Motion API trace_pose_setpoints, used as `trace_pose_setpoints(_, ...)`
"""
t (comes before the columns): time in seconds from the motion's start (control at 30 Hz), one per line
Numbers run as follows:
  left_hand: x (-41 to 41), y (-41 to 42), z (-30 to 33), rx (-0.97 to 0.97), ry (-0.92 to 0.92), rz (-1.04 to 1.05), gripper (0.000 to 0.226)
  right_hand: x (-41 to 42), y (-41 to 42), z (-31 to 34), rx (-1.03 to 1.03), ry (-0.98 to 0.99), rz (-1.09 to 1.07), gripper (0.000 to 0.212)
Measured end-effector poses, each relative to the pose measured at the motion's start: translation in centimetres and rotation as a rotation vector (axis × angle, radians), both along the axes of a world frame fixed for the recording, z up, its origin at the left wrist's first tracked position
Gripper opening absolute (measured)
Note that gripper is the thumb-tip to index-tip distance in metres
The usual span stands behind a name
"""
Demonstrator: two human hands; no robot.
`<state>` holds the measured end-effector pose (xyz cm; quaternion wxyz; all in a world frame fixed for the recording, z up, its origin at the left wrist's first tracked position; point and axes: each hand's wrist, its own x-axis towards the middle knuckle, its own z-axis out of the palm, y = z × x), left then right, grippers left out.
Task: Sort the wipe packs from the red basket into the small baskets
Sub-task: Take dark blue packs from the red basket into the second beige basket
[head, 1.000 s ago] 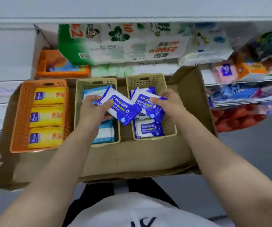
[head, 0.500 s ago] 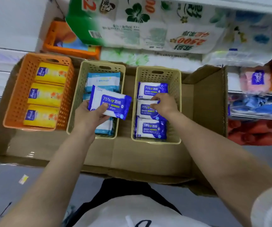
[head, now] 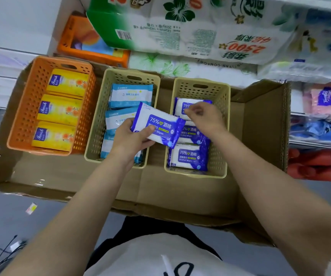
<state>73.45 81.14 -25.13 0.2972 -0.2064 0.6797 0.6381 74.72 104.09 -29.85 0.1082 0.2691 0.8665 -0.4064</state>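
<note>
— While the left hand (head: 129,137) is pinching that blue alcohol pack (head: 158,127), where's it hanging?
— Between the beige baskets. The right hand (head: 202,116), fingers loosely curled, is hovering empty over the right basket (head: 223,136).
— Risk?
— It's drooping; snagging that rim could tip it outside.

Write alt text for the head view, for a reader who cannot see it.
The left hand holds a blue alcohol wipe pack between two beige baskets while the right hand hovers over the right beige basket, which holds three matching packs. An orange basket holds yellow packs.
</note>
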Motion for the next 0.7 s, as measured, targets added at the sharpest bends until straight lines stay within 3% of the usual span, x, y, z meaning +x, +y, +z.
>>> trace_pose_setpoints(0.07, -0.1, 1.1, 0.1, 0.059, -0.009, -0.059, 0.038, -1.0, -0.1, 3.3, -0.404, -0.061, 0.038, 0.027)
trace_pose_setpoints(0.17, -0.3, 3.0, 0.3, 0.126, -0.013, -0.112, 0.030, -1.8, 0.5, 6.2, -0.490, -0.155, 0.286, 0.013)
trace_pose_setpoints(0.23, -0.4, 4.1, 0.1, 0.142, 0.005, -0.098, 0.022, -2.1, 1.6, 6.5, -0.424, -0.165, 0.279, 0.014)
trace_pose_setpoints(0.3, -0.5, 4.8, -0.7, 0.002, 0.098, -0.112, 0.021, -2.4, 3.1, 6.3, -0.340, -0.125, 0.183, 0.017)
trace_pose_setpoints(0.37, -0.5, 5.1, -1.8, -0.224, 0.208, -0.224, 0.039, -2.8, 4.6, 5.5, -0.189, -0.062, 0.102, 0.017)
trace_pose_setpoints(0.43, -0.4, 5.5, -3.0, -0.328, 0.221, -0.343, 0.057, -3.5, 5.6, 4.3, -0.032, -0.037, 0.101, 0.015)
trace_pose_setpoints(0.53, -0.3, 6.3, -4.5, -0.368, 0.244, -0.465, 0.052, -5.3, 5.8, 1.9, 0.122, -0.057, 0.227, 0.021)
trace_pose_setpoints(0.7, -0.4, 7.0, -5.4, -0.286, 0.232, -0.411, 0.040, -7.1, 4.8, -1.8, 0.330, -0.094, 0.396, 0.026)
